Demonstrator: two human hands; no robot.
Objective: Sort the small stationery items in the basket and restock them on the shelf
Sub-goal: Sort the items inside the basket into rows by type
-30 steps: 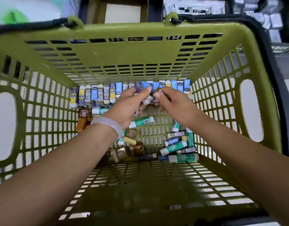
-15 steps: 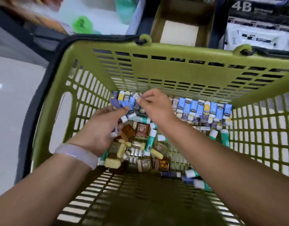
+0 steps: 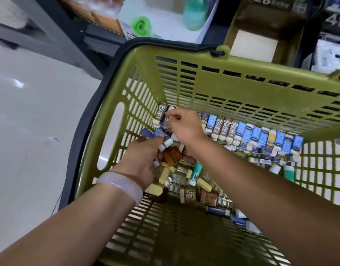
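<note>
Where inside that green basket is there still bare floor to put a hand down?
The near half of the basket floor, between both forearms and below the brown eraser pile, is bare. It is crowded along the far wall, where the blue eraser row stands and the right hand and left hand work.

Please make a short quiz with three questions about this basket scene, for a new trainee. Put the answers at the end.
1. True or false: the left hand holds blue-sleeved erasers.
2. Where is the right hand working?
A. at the left end of the row of erasers along the far wall of the green basket
B. outside the basket, on the floor
C. on the basket's handle
3. Fill in: the brown eraser at the left end of the row is marked ___.

Key: 1 true; 2 A; 3 2B.
</note>
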